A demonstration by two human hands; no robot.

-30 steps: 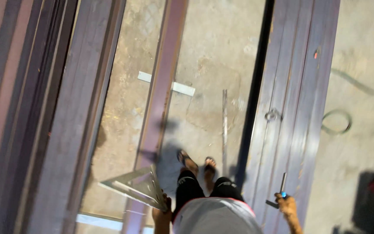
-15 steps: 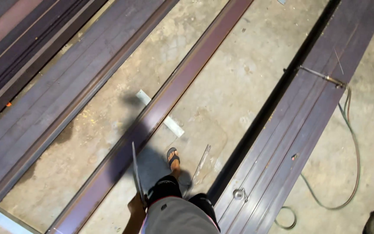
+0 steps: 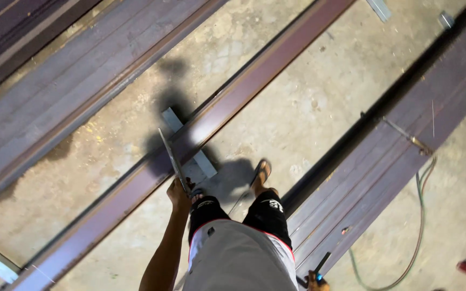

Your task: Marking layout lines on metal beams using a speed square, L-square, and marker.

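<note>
Grey metal square (image 3: 172, 156) gripped in left hand (image 3: 180, 193), held edge-on above brown steel beam (image 3: 200, 126) on concrete floor (image 3: 297, 102). Right hand (image 3: 314, 280) near right, clasping dark tool (image 3: 320, 264).

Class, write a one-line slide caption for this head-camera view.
Left hand grips a flat metal square over a long steel beam; right hand holds a dark tool.

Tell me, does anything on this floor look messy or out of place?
A thin green hose lies loose in a curl across the bare concrete floor, beside the long dark brown metal beams. A short pale metal offcut sits crosswise under one long brown rail. Nothing looks broken or spilled.
</note>
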